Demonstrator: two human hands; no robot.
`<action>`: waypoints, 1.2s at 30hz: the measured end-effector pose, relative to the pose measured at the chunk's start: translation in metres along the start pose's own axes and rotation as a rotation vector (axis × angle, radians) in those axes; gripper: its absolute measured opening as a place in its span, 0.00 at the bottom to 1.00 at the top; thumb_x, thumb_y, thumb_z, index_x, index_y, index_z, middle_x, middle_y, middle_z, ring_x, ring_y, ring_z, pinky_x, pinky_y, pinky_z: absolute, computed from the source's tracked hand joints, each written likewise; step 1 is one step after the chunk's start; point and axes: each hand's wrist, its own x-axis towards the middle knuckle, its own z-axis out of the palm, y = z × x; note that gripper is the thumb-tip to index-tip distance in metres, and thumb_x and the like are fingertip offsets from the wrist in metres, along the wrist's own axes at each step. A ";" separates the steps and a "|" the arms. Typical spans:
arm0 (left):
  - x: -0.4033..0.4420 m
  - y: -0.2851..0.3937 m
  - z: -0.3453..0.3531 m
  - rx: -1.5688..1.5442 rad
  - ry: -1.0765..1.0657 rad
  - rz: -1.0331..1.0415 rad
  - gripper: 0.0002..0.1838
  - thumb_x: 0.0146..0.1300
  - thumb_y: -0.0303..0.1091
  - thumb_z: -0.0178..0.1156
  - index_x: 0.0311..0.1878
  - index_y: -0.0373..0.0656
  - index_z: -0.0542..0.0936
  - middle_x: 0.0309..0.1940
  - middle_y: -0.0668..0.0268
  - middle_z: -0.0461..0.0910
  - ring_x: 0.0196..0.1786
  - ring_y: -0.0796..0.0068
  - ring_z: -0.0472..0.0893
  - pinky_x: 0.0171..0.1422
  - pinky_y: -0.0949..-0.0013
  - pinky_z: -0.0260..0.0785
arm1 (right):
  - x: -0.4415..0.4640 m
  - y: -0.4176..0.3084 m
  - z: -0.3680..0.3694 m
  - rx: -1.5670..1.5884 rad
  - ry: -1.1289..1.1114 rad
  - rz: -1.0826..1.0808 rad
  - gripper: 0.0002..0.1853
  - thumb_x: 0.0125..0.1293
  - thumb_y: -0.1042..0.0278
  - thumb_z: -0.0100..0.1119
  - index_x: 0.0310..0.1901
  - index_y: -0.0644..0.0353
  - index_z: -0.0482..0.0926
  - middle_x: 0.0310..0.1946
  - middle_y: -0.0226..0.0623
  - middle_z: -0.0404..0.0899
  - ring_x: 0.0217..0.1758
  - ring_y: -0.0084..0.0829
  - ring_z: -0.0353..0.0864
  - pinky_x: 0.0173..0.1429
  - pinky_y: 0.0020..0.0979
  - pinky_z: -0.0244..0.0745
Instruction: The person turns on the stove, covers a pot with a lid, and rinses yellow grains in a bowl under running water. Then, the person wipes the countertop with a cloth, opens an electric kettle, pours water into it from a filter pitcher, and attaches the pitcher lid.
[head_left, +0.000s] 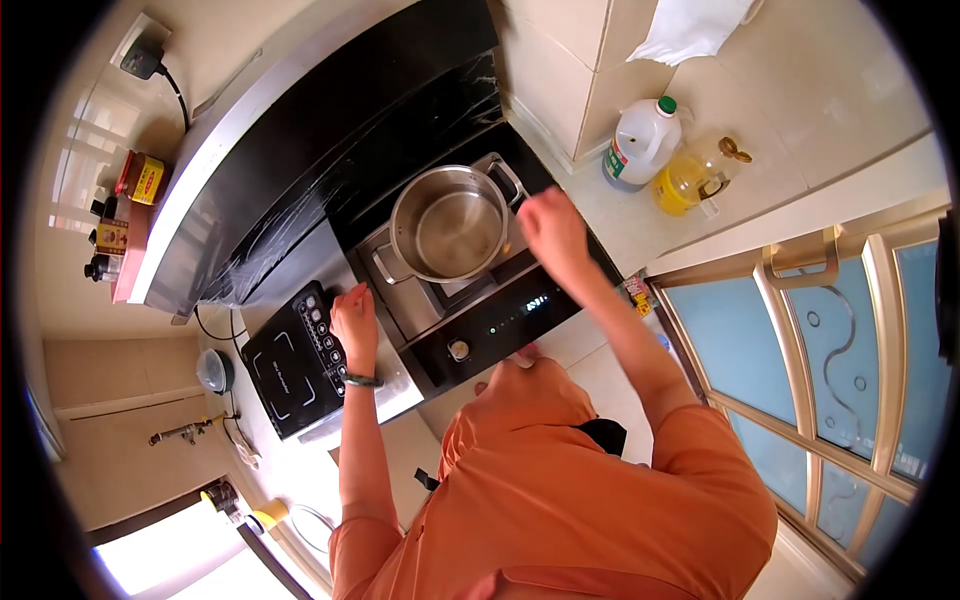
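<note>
A steel pot [449, 224] with two side handles stands on the black stove [470, 345], and its inside shows bare metal or clear liquid; I cannot tell which. My left hand [354, 318], with a dark band at the wrist, is curled near the pot's left handle, beside the black induction plate [293, 365]. Just off the right handle is my right hand [552, 230], its fingers folded in. What either hand holds, if anything, is too small or hidden to make out. Lit digits and a round knob [459, 349] show on the stove's front panel.
A white jug with a green cap [643, 145] and a bottle of yellow oil [690, 180] stand on the right counter. Glass-panelled doors [745, 320] are at the right. Jars [143, 178] sit on a shelf at the left. A cooker hood [330, 130] overhangs the stove's back.
</note>
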 end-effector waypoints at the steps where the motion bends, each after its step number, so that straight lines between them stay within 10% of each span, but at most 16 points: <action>1: 0.006 -0.006 0.006 -0.028 -0.035 -0.028 0.12 0.61 0.40 0.60 0.43 0.48 0.85 0.34 0.59 0.81 0.37 0.57 0.80 0.42 0.57 0.72 | 0.020 0.023 0.008 -0.003 0.123 -0.027 0.04 0.55 0.70 0.60 0.25 0.57 0.77 0.29 0.42 0.73 0.39 0.45 0.75 0.40 0.43 0.72; 17: 0.035 -0.033 0.058 -0.264 -0.293 -0.195 0.16 0.56 0.42 0.65 0.39 0.39 0.85 0.29 0.58 0.85 0.35 0.66 0.84 0.42 0.67 0.74 | 0.102 0.077 0.054 -0.067 -0.502 0.019 0.16 0.64 0.58 0.53 0.28 0.60 0.83 0.32 0.43 0.83 0.37 0.49 0.79 0.53 0.44 0.71; 36: 0.028 -0.011 0.064 -0.405 -0.279 -0.264 0.14 0.57 0.36 0.66 0.39 0.33 0.84 0.28 0.63 0.84 0.32 0.78 0.80 0.40 0.74 0.71 | 0.109 0.084 0.050 0.099 -0.480 0.261 0.20 0.62 0.54 0.52 0.33 0.65 0.83 0.37 0.51 0.82 0.42 0.55 0.80 0.46 0.49 0.76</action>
